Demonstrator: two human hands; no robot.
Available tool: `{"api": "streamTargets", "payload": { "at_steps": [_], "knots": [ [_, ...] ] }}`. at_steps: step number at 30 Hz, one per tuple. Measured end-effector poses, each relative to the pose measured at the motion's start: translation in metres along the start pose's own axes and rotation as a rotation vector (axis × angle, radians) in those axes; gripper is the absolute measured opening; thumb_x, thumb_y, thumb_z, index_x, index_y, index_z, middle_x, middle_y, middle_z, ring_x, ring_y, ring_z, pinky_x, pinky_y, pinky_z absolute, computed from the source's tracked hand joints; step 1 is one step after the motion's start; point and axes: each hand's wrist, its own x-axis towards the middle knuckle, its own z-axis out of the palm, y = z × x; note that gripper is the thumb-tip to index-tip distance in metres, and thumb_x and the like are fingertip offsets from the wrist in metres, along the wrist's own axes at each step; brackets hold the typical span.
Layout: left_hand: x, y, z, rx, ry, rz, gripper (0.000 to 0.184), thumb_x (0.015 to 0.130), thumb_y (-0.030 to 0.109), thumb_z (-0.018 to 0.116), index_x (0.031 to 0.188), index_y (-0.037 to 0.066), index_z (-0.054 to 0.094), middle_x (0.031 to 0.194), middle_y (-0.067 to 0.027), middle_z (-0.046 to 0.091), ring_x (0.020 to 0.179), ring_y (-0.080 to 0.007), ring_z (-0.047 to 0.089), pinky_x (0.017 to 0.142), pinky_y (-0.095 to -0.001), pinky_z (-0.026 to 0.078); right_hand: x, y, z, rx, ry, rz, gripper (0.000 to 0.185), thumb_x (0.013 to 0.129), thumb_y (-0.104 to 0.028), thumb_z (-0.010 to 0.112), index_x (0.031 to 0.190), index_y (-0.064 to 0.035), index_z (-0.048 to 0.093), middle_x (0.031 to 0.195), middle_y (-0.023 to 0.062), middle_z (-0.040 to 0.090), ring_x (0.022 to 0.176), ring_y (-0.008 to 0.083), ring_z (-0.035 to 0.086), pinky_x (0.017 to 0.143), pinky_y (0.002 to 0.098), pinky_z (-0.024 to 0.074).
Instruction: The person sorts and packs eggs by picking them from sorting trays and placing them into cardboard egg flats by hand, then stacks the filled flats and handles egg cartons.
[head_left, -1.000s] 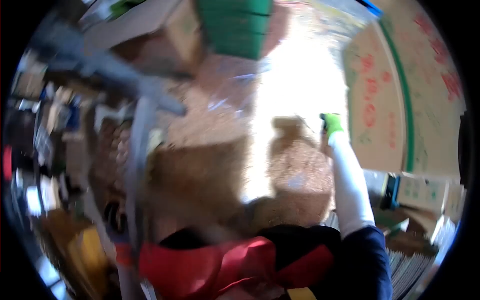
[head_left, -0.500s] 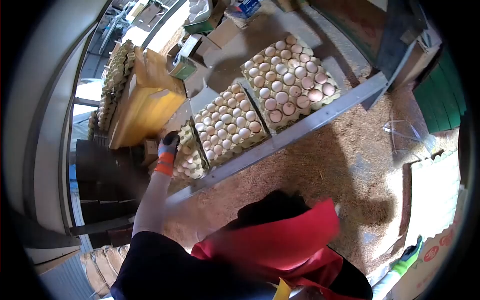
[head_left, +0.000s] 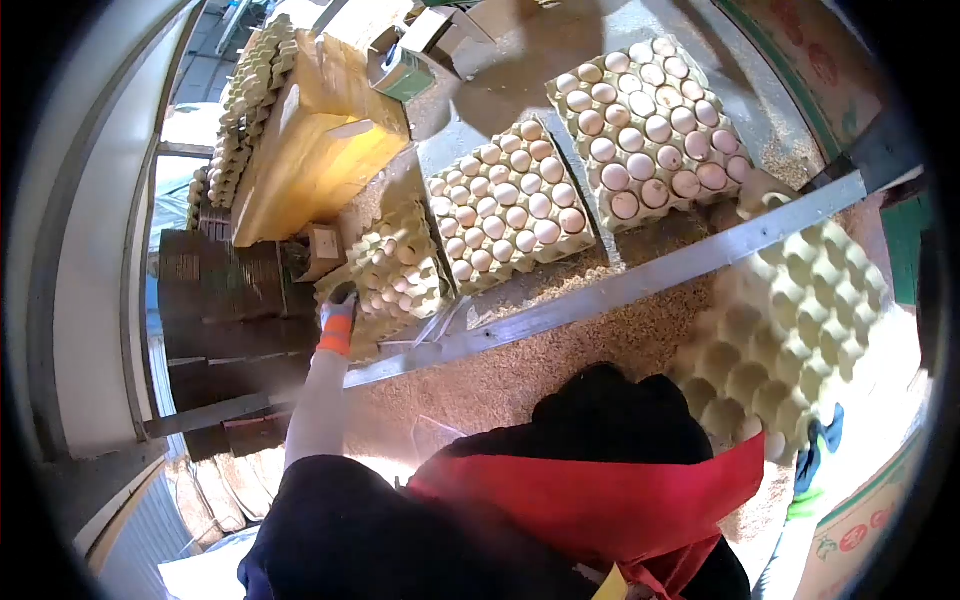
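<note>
My left hand, in a grey and dark glove with an orange cuff, is closed at the near left edge of an egg tray. That tray holds eggs, and its far side is bent up. My right hand, in a blue and green glove, grips the near right edge of another pulp egg tray. This one is tilted and shows mostly bare cups, with a few pale eggs at its near corner. Its left part is blurred.
Two filled egg trays lie beyond a metal rail. A yellow box and stacked trays stand at left. A small carton is behind. Husk-like litter covers the floor; a printed carton sits at lower right.
My right hand has brought its egg tray inward and tilted it, so the cups now show. My left hand stays at the left tray's edge. The view has shifted.
</note>
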Motion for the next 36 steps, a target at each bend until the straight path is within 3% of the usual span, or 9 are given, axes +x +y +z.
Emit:
{"api": "streamTargets", "payload": {
  "at_steps": [4, 10, 21, 23, 25, 29, 32, 34, 36],
  "knots": [
    [-0.007, -0.061, -0.015, -0.096, -0.036, -0.310, 0.031, 0.082, 0.028, 0.072, 0.111, 0.016, 0.073, 0.090, -0.0018, 0.074, 0.080, -0.0116, 0.066, 0.076, -0.0277, 0.052, 0.043, 0.004, 0.057, 0.070, -0.259, 0.067, 0.061, 0.092, -0.002, 0.053, 0.149, -0.0059, 0.030, 0.126, 0.0077, 0.053, 0.103, 0.0148, 0.053, 0.087, 0.0276, 0.0446],
    [-0.103, 0.030, -0.035, -0.381, -0.088, 0.081, 0.028, 0.089, 0.003, 0.064, 0.117, 0.000, 0.066, 0.112, -0.0072, 0.069, 0.101, -0.0132, 0.064, 0.093, -0.0262, 0.049, 0.075, 0.057, 0.122, 0.271, -0.331, 0.286, 0.078, 0.085, 0.001, 0.059, 0.153, -0.0081, 0.021, 0.128, 0.0076, 0.052, 0.105, 0.0159, 0.054, 0.090, 0.0292, 0.0464],
    [-0.103, 0.010, -0.016, -0.447, 0.025, -0.045, 0.018, 0.089, 0.006, 0.065, 0.105, -0.002, 0.070, 0.100, -0.0092, 0.072, 0.090, -0.0165, 0.067, 0.083, -0.0288, 0.053, 0.099, 0.024, 0.300, 0.644, -0.698, 0.074, 0.041, 0.087, -0.008, 0.064, 0.125, -0.0062, 0.049, 0.111, 0.0101, 0.063, 0.093, 0.0212, 0.063, 0.075, 0.0351, 0.0548],
    [-0.092, -0.005, -0.016, -0.496, 0.003, -0.091, 0.017, 0.090, 0.008, 0.064, 0.102, -0.001, 0.071, 0.095, -0.0078, 0.072, 0.082, -0.0156, 0.066, 0.077, -0.0288, 0.052, 0.115, 0.039, 0.350, 0.649, -0.454, 0.256, 0.032, 0.087, -0.002, 0.066, 0.116, -0.0072, 0.053, 0.109, 0.0053, 0.063, 0.088, 0.0172, 0.063, 0.068, 0.0300, 0.0548],
    [-0.102, 0.024, -0.023, -0.486, -0.016, -0.111, 0.016, 0.091, 0.008, 0.064, 0.102, -0.001, 0.071, 0.097, -0.0069, 0.072, 0.082, -0.0146, 0.065, 0.079, -0.0282, 0.052, 0.135, 0.063, 0.379, 0.944, -0.571, 0.111, 0.036, 0.092, -0.022, 0.055, 0.124, -0.0066, 0.050, 0.114, 0.0114, 0.061, 0.092, 0.0231, 0.063, 0.075, 0.0364, 0.0552],
    [-0.108, 0.044, -0.024, -0.509, 0.041, 0.038, 0.015, 0.087, 0.007, 0.065, 0.097, -0.001, 0.072, 0.089, -0.0044, 0.071, 0.077, -0.0122, 0.060, 0.073, -0.0289, 0.050, 0.109, -0.008, 0.345, 0.185, -0.066, -0.387, 0.047, 0.084, -0.024, 0.065, 0.125, -0.0059, 0.053, 0.114, 0.0152, 0.061, 0.101, 0.0321, 0.061, 0.088, 0.0422, 0.0494],
    [-0.095, 0.061, -0.037, 0.286, 0.140, 0.175, 0.024, 0.089, 0.026, 0.063, 0.103, 0.009, 0.072, 0.096, -0.0081, 0.073, 0.084, -0.0270, 0.069, 0.076, -0.0398, 0.053, 0.133, -0.029, 0.298, -0.361, 0.130, -0.439, 0.046, 0.075, -0.025, 0.072, 0.117, -0.0078, 0.061, 0.112, 0.0197, 0.063, 0.104, 0.0394, 0.059, 0.090, 0.0457, 0.0485],
    [-0.111, 0.131, -0.044, 1.323, -0.221, 0.155, 0.035, 0.094, 0.032, 0.048, 0.121, 0.015, 0.064, 0.121, -0.0088, 0.062, 0.101, -0.0241, 0.061, 0.087, -0.0397, 0.048, 0.152, -0.022, 0.280, -0.377, 0.203, -0.241, 0.027, 0.079, -0.023, 0.070, 0.101, -0.0061, 0.066, 0.097, 0.0151, 0.069, 0.093, 0.0358, 0.065, 0.081, 0.0436, 0.0505],
    [-0.117, 0.197, -0.025, 1.176, -0.142, 0.320, 0.035, 0.089, 0.025, 0.054, 0.120, 0.013, 0.063, 0.119, -0.0104, 0.063, 0.102, -0.0261, 0.060, 0.089, -0.0394, 0.047, 0.147, -0.034, 0.257, -0.162, 0.234, -0.281, 0.026, 0.083, -0.025, 0.070, 0.098, -0.0047, 0.068, 0.094, 0.0152, 0.070, 0.092, 0.0331, 0.066, 0.081, 0.0425, 0.0508]
  ]
}}
